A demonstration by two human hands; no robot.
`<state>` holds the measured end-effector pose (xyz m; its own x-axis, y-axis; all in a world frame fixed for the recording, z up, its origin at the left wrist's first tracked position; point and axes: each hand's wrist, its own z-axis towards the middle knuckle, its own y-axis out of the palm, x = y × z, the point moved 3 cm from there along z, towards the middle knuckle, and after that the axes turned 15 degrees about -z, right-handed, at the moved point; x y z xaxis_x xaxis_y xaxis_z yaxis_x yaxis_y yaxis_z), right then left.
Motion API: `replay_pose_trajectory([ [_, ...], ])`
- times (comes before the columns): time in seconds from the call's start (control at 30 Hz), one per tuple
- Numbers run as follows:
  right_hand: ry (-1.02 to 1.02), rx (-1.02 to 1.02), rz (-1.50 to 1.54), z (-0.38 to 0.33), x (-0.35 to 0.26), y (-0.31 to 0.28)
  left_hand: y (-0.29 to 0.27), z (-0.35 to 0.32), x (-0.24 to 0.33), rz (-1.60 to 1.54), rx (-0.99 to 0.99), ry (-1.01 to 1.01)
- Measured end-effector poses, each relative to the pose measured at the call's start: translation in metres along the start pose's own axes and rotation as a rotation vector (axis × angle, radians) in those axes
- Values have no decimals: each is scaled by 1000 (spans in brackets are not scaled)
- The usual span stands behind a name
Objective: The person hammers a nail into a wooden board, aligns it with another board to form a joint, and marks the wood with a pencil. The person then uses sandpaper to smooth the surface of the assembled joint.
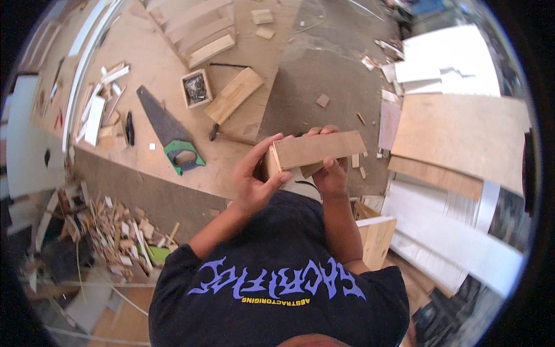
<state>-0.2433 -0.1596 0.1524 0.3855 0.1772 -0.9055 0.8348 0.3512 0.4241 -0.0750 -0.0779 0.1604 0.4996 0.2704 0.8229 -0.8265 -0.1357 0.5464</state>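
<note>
Between my two hands I hold a long wooden box [318, 148] in front of my chest, its flat light-brown side facing up. My left hand [257, 173] grips its left end, with the thumb along the near edge and the fingers at the far corner. Toward the other end my right hand [332, 173] clasps it, thumb on the near side and fingertips over the far edge. What lies inside the box is hidden. On the work board beyond are a handsaw [165, 124] with a green handle and a wooden block [235, 95] beside a dark-handled tool [214, 132].
A small wooden box of screws or nails [196, 88] stands near the block. Farther off lies a slatted wooden piece [199, 32]. Offcuts [124, 234] are heaped at lower left. Plywood sheets [459, 139] and white boards [451, 61] are stacked at right.
</note>
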Motion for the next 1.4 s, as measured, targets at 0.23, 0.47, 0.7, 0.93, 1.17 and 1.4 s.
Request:
replay_pose_trajectory([
  [0.23, 102, -249, 36, 103, -18, -77, 60, 71, -45, 166, 175, 167],
  [0.47, 183, -442, 80, 174, -52, -123, 117, 125, -77, 243, 319, 280],
  [0.7, 278, -456, -8, 236, -59, -116, 106, 175, -95, 187, 411, 452],
  [0.93, 383, -355, 50, 304, -57, -122, 66, 247, -121, -104, 538, 311],
  [1.17, 411, -455, 139, 358, -49, -115, 60, 291, -109, -138, 829, 109],
  [1.4, 471, -747, 76, 419, -18, -98, 47, 304, -133, -475, 1091, 174],
])
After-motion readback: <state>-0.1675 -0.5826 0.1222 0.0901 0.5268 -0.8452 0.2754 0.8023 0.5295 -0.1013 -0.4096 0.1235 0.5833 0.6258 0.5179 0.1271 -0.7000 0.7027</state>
